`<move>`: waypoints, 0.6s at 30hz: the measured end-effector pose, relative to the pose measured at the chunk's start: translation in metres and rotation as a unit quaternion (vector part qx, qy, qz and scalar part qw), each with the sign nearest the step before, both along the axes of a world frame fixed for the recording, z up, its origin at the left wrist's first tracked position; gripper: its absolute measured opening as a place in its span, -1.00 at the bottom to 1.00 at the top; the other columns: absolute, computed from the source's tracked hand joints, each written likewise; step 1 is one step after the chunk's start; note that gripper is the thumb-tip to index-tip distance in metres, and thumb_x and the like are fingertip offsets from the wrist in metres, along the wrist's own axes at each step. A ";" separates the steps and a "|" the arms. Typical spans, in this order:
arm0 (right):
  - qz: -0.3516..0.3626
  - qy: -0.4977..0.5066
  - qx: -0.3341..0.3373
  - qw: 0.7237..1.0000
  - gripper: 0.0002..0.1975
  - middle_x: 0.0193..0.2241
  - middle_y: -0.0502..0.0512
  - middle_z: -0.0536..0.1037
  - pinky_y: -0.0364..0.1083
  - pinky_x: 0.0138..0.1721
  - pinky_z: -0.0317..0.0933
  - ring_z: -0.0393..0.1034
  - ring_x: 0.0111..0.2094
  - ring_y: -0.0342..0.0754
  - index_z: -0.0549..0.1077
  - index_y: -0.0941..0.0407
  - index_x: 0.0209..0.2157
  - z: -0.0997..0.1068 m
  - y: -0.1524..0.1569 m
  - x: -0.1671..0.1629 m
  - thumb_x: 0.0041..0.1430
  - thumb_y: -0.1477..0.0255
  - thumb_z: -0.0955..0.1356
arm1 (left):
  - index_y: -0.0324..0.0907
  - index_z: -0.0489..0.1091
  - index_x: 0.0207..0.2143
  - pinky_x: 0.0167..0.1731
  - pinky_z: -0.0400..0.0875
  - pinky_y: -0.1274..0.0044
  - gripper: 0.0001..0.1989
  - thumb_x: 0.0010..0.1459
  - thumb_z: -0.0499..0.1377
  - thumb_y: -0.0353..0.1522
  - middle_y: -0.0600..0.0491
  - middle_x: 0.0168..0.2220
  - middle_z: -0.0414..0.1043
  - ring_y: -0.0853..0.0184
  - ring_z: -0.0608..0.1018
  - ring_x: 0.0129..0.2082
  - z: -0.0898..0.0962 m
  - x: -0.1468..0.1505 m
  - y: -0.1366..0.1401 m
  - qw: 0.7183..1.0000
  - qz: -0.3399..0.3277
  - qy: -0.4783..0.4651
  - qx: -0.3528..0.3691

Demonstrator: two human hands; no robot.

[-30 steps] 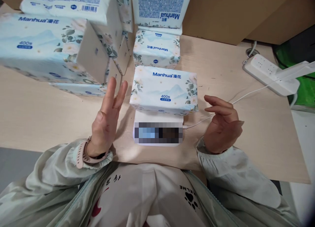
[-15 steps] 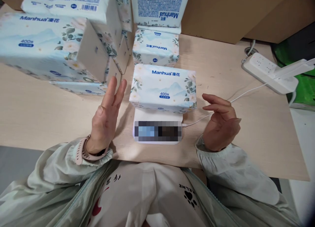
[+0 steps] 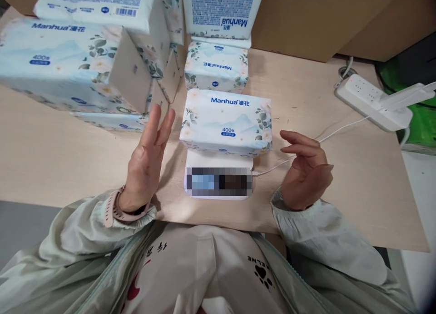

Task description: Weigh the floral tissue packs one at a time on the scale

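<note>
A white and pale-blue tissue pack [image 3: 226, 122] with a floral print rests on a white device [image 3: 200, 159] that looks like a small scale, its display blurred out. My left hand [image 3: 145, 159] is held to the left of the pack, fingers stretched up and apart from it. On the other side, my right hand [image 3: 304, 169] hovers near the pack's right end, open, with its fingers extended toward the pack. Neither hand touches the pack or holds anything. A pale pink band circles my left wrist.
Several stacked tissue packs [image 3: 68, 69] stand at the left. Behind the middle pack is another tissue pack [image 3: 216, 66], with more beyond it. A power strip [image 3: 371, 100] lies at the right, and a white cable [image 3: 340, 128] runs to the device. Cardboard boxes [image 3: 299, 19] line the back.
Both hands hold nearly the same pose beside the pack. The view has shifted very slightly; nothing was taken hold of or let go.
</note>
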State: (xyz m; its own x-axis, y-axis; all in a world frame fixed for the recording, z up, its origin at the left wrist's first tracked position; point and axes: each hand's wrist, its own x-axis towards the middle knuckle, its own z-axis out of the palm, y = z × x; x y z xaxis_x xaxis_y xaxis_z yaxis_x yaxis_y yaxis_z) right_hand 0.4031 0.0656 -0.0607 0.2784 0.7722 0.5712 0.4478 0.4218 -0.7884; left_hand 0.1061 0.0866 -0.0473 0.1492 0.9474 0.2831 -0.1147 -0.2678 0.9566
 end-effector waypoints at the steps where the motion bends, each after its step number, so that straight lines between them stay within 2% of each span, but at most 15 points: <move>1: -0.001 0.002 0.000 1.000 -0.40 -0.03 0.07 0.68 0.41 0.22 0.44 0.62 0.09 0.20 0.58 -0.13 -0.24 0.000 0.000 0.000 0.54 -0.01 0.02 | 0.39 0.40 0.39 0.67 -0.06 0.21 -0.42 0.44 -0.02 0.17 0.49 0.51 0.25 0.07 0.08 0.65 0.000 0.001 0.000 1.000 0.008 -0.005 -0.003; 3: 0.008 0.015 0.008 1.000 -0.43 -0.02 0.07 0.69 0.40 0.23 0.44 0.61 0.09 0.20 0.60 -0.13 -0.22 0.001 -0.001 0.000 0.54 0.02 0.05 | 0.34 0.48 0.35 0.66 -0.01 0.20 -0.43 0.42 0.03 0.16 0.46 0.50 0.28 0.03 0.13 0.63 0.002 0.002 0.001 0.999 0.026 -0.024 -0.012; 4: 0.015 0.020 0.012 1.000 -0.48 -0.01 0.07 0.69 0.40 0.23 0.43 0.61 0.10 0.19 0.61 -0.12 -0.20 0.001 -0.001 0.001 0.55 0.05 0.09 | 0.29 0.52 0.31 0.64 0.04 0.17 -0.44 0.42 0.04 0.14 0.40 0.47 0.36 0.01 0.19 0.61 0.004 0.003 0.001 0.998 0.037 -0.037 -0.024; 8: 0.032 0.019 0.012 0.999 -0.73 -0.01 0.07 0.69 0.34 0.21 0.45 0.61 0.09 0.18 0.63 -0.12 -0.07 0.003 -0.002 0.005 0.50 0.22 0.28 | 0.09 0.68 0.11 0.54 0.27 0.08 -0.51 0.47 0.04 0.00 0.12 0.18 0.67 -0.05 0.48 0.43 0.013 0.004 0.001 0.988 0.114 -0.086 -0.064; 11: 0.019 0.030 -0.001 0.999 -0.78 -0.06 0.08 0.70 0.27 0.17 0.50 0.62 0.04 0.14 0.65 -0.10 -0.04 0.004 -0.002 0.008 0.47 0.24 0.35 | 0.01 0.72 0.02 0.50 0.36 0.10 -0.57 0.41 0.14 -0.03 0.03 0.07 0.71 -0.04 0.59 0.30 0.023 0.002 -0.003 0.984 0.143 -0.089 -0.063; 13: 0.025 0.035 -0.031 0.999 -0.73 0.02 0.10 0.70 0.24 0.18 0.51 0.62 0.05 0.12 0.62 -0.09 0.08 0.004 -0.003 0.009 0.46 0.21 0.37 | -0.01 0.72 0.04 0.53 0.35 0.14 -0.61 0.39 0.21 -0.06 0.02 0.13 0.69 -0.02 0.58 0.33 0.033 0.000 -0.007 0.986 0.119 -0.080 -0.091; 14: 0.044 0.038 -0.056 0.997 -0.66 0.13 0.12 0.68 0.24 0.22 0.50 0.60 0.12 0.12 0.57 -0.11 0.18 0.003 -0.004 0.008 0.45 0.19 0.38 | -0.02 0.72 0.06 0.55 0.32 0.14 -0.63 0.38 0.24 -0.10 0.03 0.17 0.67 -0.01 0.56 0.36 0.040 0.000 -0.008 0.986 0.094 -0.074 -0.114; 16: 0.113 0.051 -0.115 0.986 -0.42 0.40 0.14 0.50 0.29 0.35 0.41 0.48 0.34 0.16 0.36 -0.17 0.42 0.000 -0.006 0.007 0.44 0.13 0.40 | -0.02 0.70 0.10 0.57 0.28 0.12 -0.65 0.36 0.28 -0.16 0.05 0.24 0.63 -0.03 0.51 0.41 0.056 0.004 -0.009 0.985 0.029 -0.056 -0.160; 18: 0.193 0.063 -0.174 0.964 -0.21 0.56 0.13 0.25 0.35 0.47 0.29 0.29 0.51 0.18 0.09 -0.23 0.56 -0.004 -0.006 0.006 0.43 0.07 0.41 | -0.02 0.69 0.12 0.55 0.29 0.04 -0.63 0.33 0.32 -0.19 0.04 0.27 0.61 -0.09 0.51 0.41 0.071 0.015 -0.006 0.981 -0.050 -0.030 -0.186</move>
